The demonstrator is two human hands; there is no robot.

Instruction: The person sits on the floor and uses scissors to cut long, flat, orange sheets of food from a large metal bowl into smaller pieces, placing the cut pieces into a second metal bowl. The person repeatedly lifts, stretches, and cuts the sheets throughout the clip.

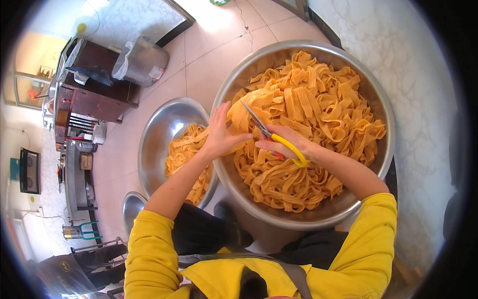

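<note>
A large steel basin [388, 149] stands before me, heaped with yellow-orange strips [328, 101] that look like tofu skin. In my right hand [285, 142] is a pair of scissors [289, 148] with yellow and red handles, the blades pointing up and left over the strips. My left hand [223, 130] is at the left rim of this basin, fingers spread, against a bunch of strips; its palm side is hidden, so I cannot tell how firmly it grips them. Under my left forearm stands a smaller steel basin [153, 138], with more strips lying in it.
Part of another steel bowl [132, 209] shows at the lower left. A lined metal bin [145, 61] stands beside a dark wooden cabinet [97, 99] at the upper left. The marbled wall [414, 112] runs close along the right of the large basin.
</note>
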